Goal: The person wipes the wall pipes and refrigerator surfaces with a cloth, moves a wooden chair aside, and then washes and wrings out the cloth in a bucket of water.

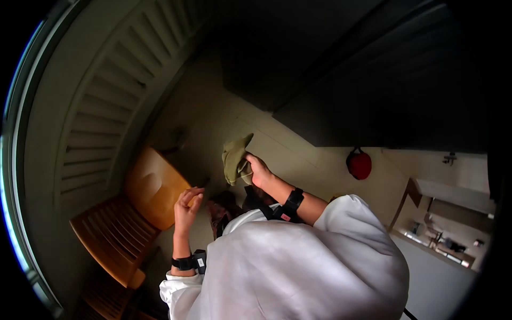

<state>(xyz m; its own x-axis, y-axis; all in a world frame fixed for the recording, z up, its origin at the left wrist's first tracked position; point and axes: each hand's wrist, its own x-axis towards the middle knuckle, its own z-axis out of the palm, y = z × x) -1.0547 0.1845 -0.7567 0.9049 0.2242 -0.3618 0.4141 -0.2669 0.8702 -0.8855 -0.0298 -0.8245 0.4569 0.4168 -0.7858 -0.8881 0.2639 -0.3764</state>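
Observation:
My right hand (257,169) grips a crumpled olive-green cloth (234,157) in front of my body. One corner of the cloth points up, and a thin pale cord or edge shows near my fingers. My fingers behind the cloth are partly hidden. To the left, my left hand (188,207) is raised with its fingers loosely bent and nothing visible in it. It is apart from the cloth and close to the seat of a wooden chair (156,186). Black straps with small boxes sit on both wrists.
Slatted pale shutters (101,117) line the left side. A large dark cabinet-like block (373,101) fills the upper right. A red and black round bag (359,164) lies near its lower edge. At far right is a shelf (437,248) with small items.

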